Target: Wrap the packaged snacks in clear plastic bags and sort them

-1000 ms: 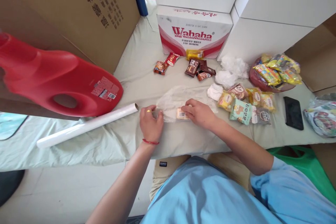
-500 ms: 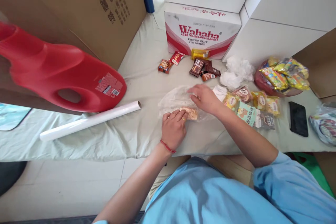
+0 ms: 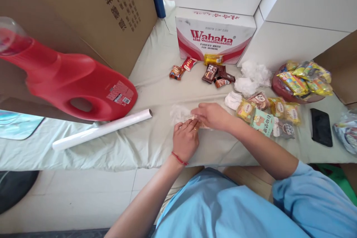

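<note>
A small wrapped snack [image 3: 205, 124] lies on the pale cloth [image 3: 156, 137] directly in front of the person, mostly hidden by the fingers; clear film [image 3: 178, 112] is gathered around it and spreads loosely to its left. Left hand [image 3: 185, 137]: palm down, fingers close together, fingertips over the snack's near left side, presumably to keep snack and film from sliding; whether they grip cannot be told. Right hand [image 3: 213, 114]: comes in from the other side, fingers bent narrow over the film just beyond the left fingertips, apparently to fold it over; a firm pinch cannot be confirmed, fingertips blurred. Beside the right forearm, wrapped snacks [image 3: 261, 122] cluster within easy reach, with crumpled plastic [image 3: 255, 74] behind. Farther back, dark bars [image 3: 210, 73] lie in front of a water carton [image 3: 216, 39]. A white roll [image 3: 103, 129], possibly the film's source, lies left, alongside a red jug [image 3: 80, 85].
</note>
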`<state>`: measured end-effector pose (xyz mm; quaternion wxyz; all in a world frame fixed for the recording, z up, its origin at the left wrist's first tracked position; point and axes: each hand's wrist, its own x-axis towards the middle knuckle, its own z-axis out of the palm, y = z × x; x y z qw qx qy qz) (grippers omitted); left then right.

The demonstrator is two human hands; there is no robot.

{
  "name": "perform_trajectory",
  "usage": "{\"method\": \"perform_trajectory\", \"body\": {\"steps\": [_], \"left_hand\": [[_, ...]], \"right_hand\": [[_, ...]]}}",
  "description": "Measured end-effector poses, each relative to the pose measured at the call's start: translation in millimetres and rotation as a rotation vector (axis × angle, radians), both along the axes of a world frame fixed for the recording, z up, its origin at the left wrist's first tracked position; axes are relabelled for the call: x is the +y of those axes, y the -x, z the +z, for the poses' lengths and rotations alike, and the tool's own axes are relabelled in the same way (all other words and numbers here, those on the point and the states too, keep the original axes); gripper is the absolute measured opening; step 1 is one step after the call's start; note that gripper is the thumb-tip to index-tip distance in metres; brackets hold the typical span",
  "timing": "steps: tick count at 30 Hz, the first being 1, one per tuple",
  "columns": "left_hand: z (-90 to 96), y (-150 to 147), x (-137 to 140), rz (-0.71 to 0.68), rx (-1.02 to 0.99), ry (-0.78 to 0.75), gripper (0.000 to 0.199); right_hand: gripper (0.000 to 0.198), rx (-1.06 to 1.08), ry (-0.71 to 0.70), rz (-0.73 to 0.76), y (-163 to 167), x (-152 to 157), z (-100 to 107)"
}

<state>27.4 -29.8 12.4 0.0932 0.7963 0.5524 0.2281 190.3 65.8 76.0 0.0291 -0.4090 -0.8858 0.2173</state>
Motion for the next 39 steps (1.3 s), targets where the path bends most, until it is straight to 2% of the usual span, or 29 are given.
{"method": "perform_trajectory", "body": {"steps": [3, 6, 7, 9, 12, 14, 15, 17, 19, 21, 24, 28, 31, 33, 36, 39], "left_hand": [[-4.8, 9.9, -0.9, -0.024, -0.075, -0.003, 0.045], [-10.4, 21.7, -8.5, -0.076, -0.256, -0.023, 0.041], [-11.4, 25.2, -11.8, -0.056, -0.338, -0.026, 0.038], [-11.2, 31.4, -15.9, 0.106, -0.520, -0.030, 0.032], [-9.5, 39.7, -7.4, 0.541, -0.701, -0.045, 0.030], [-11.6, 44.4, 8.0, 0.717, -0.677, -0.014, 0.037], [-14.3, 46.0, 16.6, 0.726, -0.618, 0.024, 0.042], [-22.2, 47.2, 31.1, 0.646, -0.440, 0.095, 0.047], [-30.8, 46.0, 38.4, 0.547, -0.288, 0.124, 0.040], [-36.0, 44.4, 37.9, 0.497, -0.239, 0.107, 0.031], [-32.2, 44.6, 28.9, 0.500, -0.286, 0.075, 0.025], [-10.3, 40.5, 14.9, 0.549, -0.422, 0.210, 0.025], [6.2, 21.7, 7.0, 0.546, -0.512, 0.190, 0.018], [12.1, 2.3, 3.8, 0.422, -0.464, 0.115, 0.010], [10.6, -25.9, 1.1, 0.185, -0.284, 0.048, 0.019], [-0.4, -41.3, -3.5, 0.098, -0.158, 0.009, 0.027]], "right_hand": [[0.038, -0.123, -0.061, 0.101, -9.5, -33.6, -19.0], [0.048, -0.106, -0.133, 0.117, -16.1, -49.7, -37.3], [0.050, -0.100, -0.153, 0.125, -17.0, -52.5, -40.6], [0.051, -0.098, -0.184, 0.139, -16.7, -56.1, -42.6], [0.050, -0.104, -0.202, 0.157, -13.5, -59.3, -39.7], [0.050, -0.096, -0.194, 0.151, -11.5, -60.7, -38.1], [0.050, -0.085, -0.185, 0.143, -11.0, -61.2, -37.8], [0.049, -0.047, -0.162, 0.119, -11.9, -62.1, -37.9], [0.048, 0.022, -0.124, 0.100, -15.9, -63.1, -37.7], [0.049, 0.101, -0.089, 0.083, -23.1, -65.0, -36.5], [0.045, 0.125, -0.100, 0.048, -36.2, -69.9, -34.9], [0.043, 0.079, -0.119, -0.012, -46.0, -76.9, -39.9], [0.047, 0.079, -0.124, -0.047, -44.7, -81.0, -47.5], [0.050, 0.098, -0.124, -0.061, -42.8, -83.3, -52.3], [0.046, 0.191, -0.108, -0.071, -44.6, -85.4, -57.1], [0.035, 0.365, -0.049, -0.068, -54.4, -83.4, -57.3]]}}
